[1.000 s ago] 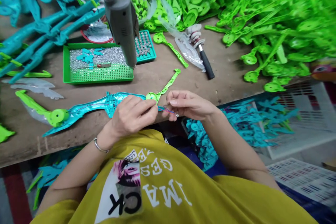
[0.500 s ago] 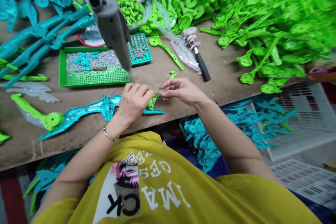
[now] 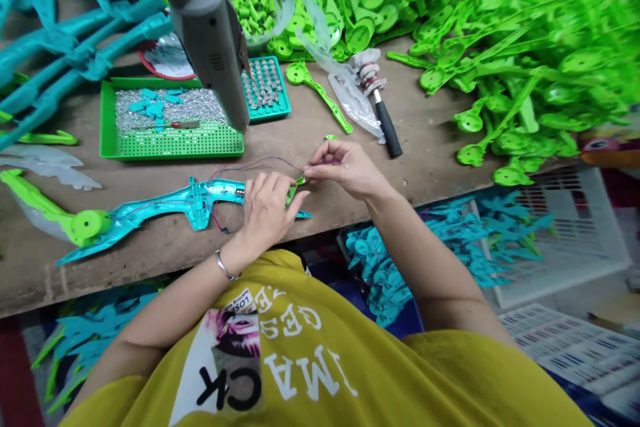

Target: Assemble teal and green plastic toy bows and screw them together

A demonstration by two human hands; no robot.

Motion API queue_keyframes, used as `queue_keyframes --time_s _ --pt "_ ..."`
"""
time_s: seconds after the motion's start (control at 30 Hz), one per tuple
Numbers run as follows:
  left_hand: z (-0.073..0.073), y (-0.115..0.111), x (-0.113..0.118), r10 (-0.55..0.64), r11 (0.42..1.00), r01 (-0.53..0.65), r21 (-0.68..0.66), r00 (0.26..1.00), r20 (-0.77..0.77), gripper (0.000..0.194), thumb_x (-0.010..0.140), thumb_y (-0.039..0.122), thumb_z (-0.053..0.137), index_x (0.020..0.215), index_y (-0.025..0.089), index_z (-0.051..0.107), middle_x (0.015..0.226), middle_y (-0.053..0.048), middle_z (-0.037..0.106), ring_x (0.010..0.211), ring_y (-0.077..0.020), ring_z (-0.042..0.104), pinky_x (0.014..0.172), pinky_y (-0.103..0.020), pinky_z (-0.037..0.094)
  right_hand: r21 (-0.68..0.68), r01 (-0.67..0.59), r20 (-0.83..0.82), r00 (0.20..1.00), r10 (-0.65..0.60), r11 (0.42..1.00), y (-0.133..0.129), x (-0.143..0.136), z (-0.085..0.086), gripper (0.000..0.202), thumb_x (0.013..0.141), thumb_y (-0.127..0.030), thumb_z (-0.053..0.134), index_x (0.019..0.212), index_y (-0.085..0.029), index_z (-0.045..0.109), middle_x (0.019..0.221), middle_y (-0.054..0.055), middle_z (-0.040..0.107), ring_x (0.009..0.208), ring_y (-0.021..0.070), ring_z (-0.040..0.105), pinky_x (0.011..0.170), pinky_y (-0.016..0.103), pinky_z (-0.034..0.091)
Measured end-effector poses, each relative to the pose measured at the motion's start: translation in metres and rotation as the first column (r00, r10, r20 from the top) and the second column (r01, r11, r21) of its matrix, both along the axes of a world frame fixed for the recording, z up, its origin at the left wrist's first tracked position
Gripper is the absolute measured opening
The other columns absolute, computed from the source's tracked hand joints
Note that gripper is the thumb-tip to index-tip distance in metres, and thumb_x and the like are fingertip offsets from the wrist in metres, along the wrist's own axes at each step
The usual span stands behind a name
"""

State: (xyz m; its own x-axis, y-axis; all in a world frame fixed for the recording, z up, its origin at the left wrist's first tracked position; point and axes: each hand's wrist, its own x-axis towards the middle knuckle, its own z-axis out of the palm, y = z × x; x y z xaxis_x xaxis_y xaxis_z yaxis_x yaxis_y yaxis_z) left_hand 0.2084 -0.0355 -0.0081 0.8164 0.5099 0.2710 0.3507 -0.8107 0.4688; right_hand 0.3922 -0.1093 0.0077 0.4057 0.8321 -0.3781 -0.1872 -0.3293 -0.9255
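Note:
A blue plastic toy bow shell (image 3: 163, 208) lies open side up along the table's front edge, with thin red and purple wires inside it. A lime green limb with a round hub (image 3: 90, 227) sits at its left end. My left hand (image 3: 270, 207) is closed over the right end of the shell, where a small green part (image 3: 295, 191) shows by the thumb. Just right of it, my right hand (image 3: 343, 170) pinches thin wire (image 3: 270, 159) between thumb and fingers. The wire runs back to the shell; its end is partly hidden by the fingers.
A grey electric screwdriver (image 3: 213, 47) hangs over a green tray of screws (image 3: 173, 149). Behind it stands a teal tray of small round parts (image 3: 265, 87). A black-handled hammer (image 3: 387, 123) lies right of a loose green limb (image 3: 320, 90). Green parts (image 3: 540, 47) pile up at right.
My left hand has shifted right along the shell, uncovering more of its middle. My right hand still pinches the wire, which now stretches in a longer line above the shell.

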Motion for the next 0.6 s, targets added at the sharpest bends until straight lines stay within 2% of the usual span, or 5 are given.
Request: queue_keyframes --time_s 0.17,0.3,0.4,0.6 --pt "0.006 0.005 0.005 0.002 0.993 -0.006 -0.121 0.999 -0.034 0.015 0.097 0.033 0.058 0.09 0.022 0.066 0.087 -0.002 0.071 0.086 -0.022 0.059 0.077 -0.038 0.035 0.065 0.002 0.042 0.999 -0.004 0.998 -0.002 -0.013 0.003 0.043 0.053 -0.036 0.094 0.075 -0.019 0.061 0.075 -0.001 0.071 0.071 0.0133 0.068 0.071 0.029 0.057" --pt "0.006 0.009 0.005 0.03 0.992 -0.035 -0.123 0.999 -0.039 0.017 0.095 0.035 0.061 0.085 0.022 0.065 0.085 -0.002 0.072 0.084 -0.0222 0.06 0.076 -0.039 0.034 0.065 -0.06 -0.036 0.997 0.062 0.996 -0.006 -0.013 0.007 0.044 0.058 -0.032 0.092 0.09 -0.019 0.065 0.091 0.003 0.075 0.083 0.0153 0.071 0.083 0.033 0.059" --pt "0.006 0.01 0.006 0.044 0.991 -0.049 -0.125 0.998 -0.049 0.015 0.094 0.032 0.062 0.084 0.022 0.066 0.085 -0.002 0.072 0.085 -0.0233 0.061 0.078 -0.041 0.034 0.044 -0.109 -0.085 0.99 0.112 0.993 -0.007 -0.012 0.007 0.048 0.057 -0.032 0.092 0.097 -0.019 0.068 0.092 0.004 0.075 0.082 0.0153 0.07 0.084 0.034 0.058" --pt "0.004 0.006 0.011 0.029 0.997 -0.032 -0.067 0.998 -0.047 0.015 0.091 0.029 0.064 0.079 0.022 0.065 0.083 -0.004 0.073 0.083 -0.0244 0.061 0.078 -0.043 0.035 0.073 -0.1 0.092 0.991 0.093 0.992 -0.005 -0.018 0.005 0.031 0.067 -0.036 0.085 0.089 -0.019 0.071 0.082 0.002 0.073 0.077 0.015 0.067 0.079 0.032 0.055"
